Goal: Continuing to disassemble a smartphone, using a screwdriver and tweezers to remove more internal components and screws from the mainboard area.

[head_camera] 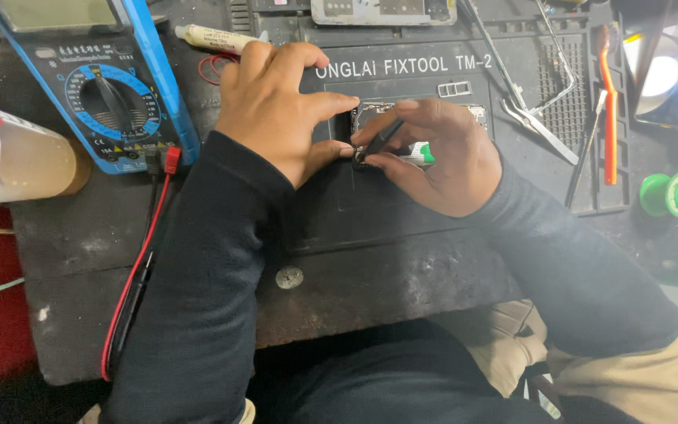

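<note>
A small circuit board [370, 112] lies on a black repair mat [378, 212], mostly hidden by both hands. My left hand [276, 106] rests on the mat, its thumb and forefinger pinching the board's left edge. My right hand [433, 157] grips a thin black tool [380, 140] like a pen, with the tip down on the board's lower left corner. A green and white bit [424, 153] shows between the right fingers.
A blue multimeter [103, 86] with red and black leads [139, 275] lies at the left, next to a clear tape roll [1, 153]. A white tube [209, 38] sits behind my left hand. Tweezers [539, 118], an orange tool [608, 110] and a green spool [672, 195] lie right.
</note>
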